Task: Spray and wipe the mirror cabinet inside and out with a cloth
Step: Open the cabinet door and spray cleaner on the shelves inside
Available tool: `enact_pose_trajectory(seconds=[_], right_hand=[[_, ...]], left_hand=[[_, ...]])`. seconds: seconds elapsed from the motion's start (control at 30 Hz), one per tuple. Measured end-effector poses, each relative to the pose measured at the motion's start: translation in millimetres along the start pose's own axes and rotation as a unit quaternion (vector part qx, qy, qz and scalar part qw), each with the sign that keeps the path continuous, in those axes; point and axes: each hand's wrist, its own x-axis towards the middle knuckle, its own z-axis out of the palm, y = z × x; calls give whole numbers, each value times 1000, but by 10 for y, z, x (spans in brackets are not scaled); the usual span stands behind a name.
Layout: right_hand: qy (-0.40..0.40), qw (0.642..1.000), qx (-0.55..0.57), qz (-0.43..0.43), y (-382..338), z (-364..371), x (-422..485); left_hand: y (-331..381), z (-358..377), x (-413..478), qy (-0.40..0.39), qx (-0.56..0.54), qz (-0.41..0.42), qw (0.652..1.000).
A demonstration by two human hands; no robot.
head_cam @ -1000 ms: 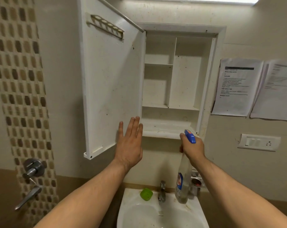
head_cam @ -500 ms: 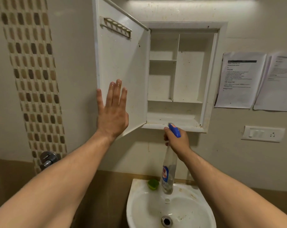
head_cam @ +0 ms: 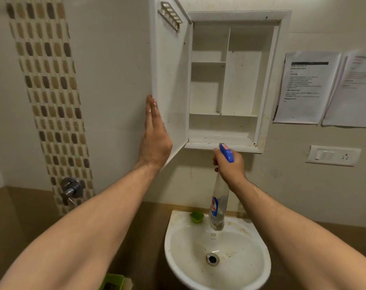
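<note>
Mirror cabinet is set into the wall above the sink, white door swung wide, shelves bare and speckled. Left hand lies flat, fingers straight, against the door's outer edge. Right hand is wrapped round a clear spray bottle, blue trigger head, label unreadable.

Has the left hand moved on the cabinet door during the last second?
Yes. The left hand went from the door's lower inner face, near the cabinet, up and outward to its free outer edge.
</note>
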Motion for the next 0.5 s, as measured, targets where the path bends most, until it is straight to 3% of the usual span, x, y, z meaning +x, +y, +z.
enact_pose_trajectory(seconds=[0.33,0.5], right_hand=[[48,997,33,-41,-51,-494,-131],[74,997,31,20,452,-784,-194]], left_hand=[[985,995,-140,-14,-22,137,990],[1422,1847,-55,-137,114,173,969]])
